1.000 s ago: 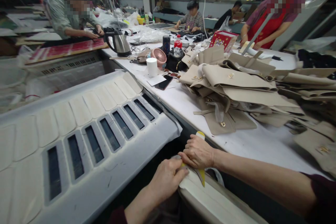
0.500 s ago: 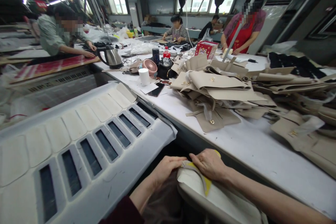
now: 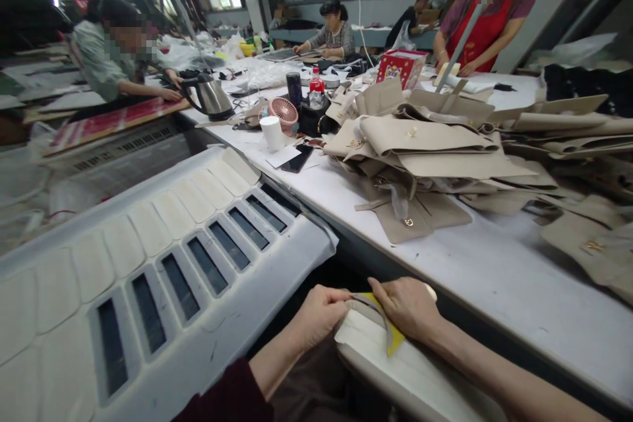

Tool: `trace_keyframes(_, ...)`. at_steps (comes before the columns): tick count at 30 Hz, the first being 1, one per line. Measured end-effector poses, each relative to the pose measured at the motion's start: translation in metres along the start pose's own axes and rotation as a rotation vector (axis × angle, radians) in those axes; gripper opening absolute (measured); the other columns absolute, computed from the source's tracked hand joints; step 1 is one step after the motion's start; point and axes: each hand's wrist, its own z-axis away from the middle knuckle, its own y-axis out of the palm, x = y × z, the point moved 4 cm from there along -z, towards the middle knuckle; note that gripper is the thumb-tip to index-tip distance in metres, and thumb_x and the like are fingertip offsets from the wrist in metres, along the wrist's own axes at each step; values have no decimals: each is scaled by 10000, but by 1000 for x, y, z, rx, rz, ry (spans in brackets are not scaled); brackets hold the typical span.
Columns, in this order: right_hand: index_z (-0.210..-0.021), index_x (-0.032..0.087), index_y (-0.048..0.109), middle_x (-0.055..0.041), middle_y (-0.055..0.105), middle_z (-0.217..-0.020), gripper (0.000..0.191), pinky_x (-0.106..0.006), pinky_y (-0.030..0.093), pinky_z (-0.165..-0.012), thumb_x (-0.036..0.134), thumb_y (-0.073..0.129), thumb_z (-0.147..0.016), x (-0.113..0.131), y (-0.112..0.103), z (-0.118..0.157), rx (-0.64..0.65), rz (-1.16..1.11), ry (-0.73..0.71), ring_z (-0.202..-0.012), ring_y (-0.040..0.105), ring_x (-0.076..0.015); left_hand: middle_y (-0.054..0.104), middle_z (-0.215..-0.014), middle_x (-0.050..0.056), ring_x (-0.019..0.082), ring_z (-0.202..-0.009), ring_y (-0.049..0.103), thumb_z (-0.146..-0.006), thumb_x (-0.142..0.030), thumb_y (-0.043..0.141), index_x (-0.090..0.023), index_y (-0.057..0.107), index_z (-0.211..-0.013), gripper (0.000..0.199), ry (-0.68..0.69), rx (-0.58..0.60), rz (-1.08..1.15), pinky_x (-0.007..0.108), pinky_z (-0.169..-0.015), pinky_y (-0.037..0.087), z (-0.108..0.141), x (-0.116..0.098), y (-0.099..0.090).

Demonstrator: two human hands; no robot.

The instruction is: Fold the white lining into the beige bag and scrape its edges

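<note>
A beige bag piece (image 3: pixel 368 369) with a white padded face (image 3: pixel 390 355) lies in my lap at the table's edge. My left hand (image 3: pixel 321 316) pinches the rim at its upper left end. Along that end a narrow beige strip (image 3: pixel 380 316) curves up, and a flat yellow piece (image 3: pixel 394 341) shows beside it. My right hand (image 3: pixel 408 308) is closed over the yellow piece and presses on the bag piece. A pale rounded end (image 3: pixel 431 291) sticks out behind the right knuckles; its kind is hidden.
Beige bag parts (image 3: pixel 435 145) with gold clasps are heaped on the white table (image 3: pixel 356 211). A phone (image 3: pixel 297 158), white cup (image 3: pixel 271 134), pink fan (image 3: pixel 283 113) and kettle (image 3: pixel 210 95) stand farther back. At left is a slotted grey rack (image 3: pixel 277 257) bearing cream panels. Several people work beyond.
My left fingers, stretched along the rim before, are now curled in a pinch. My right hand has turned slightly, and a pale rounded end shows behind it. The camera view has shifted.
</note>
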Motion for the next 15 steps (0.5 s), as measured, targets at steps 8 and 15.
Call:
trace_keyframes(8,-798,182,715,-108,722,-752,653,-311,433,-619,606,250,-976,-29,-29,19,46,-190,116,-695,657,-237,739,-886,90,217,-814,601,-659,-355,759,-118,770,-981,400,-88,-14,81,317,-787,417,-11,1,1)
trace_keyframes(15,-1043,173,661,-69,709,-938,484,-289,504,-680,567,722,-769,-46,-66,110,112,-1105,173,-775,638,-206,707,-1048,87,213,-951,602,-767,-570,666,-142,698,-1105,546,-67,-53,211,286,-826,418,-4,34,3)
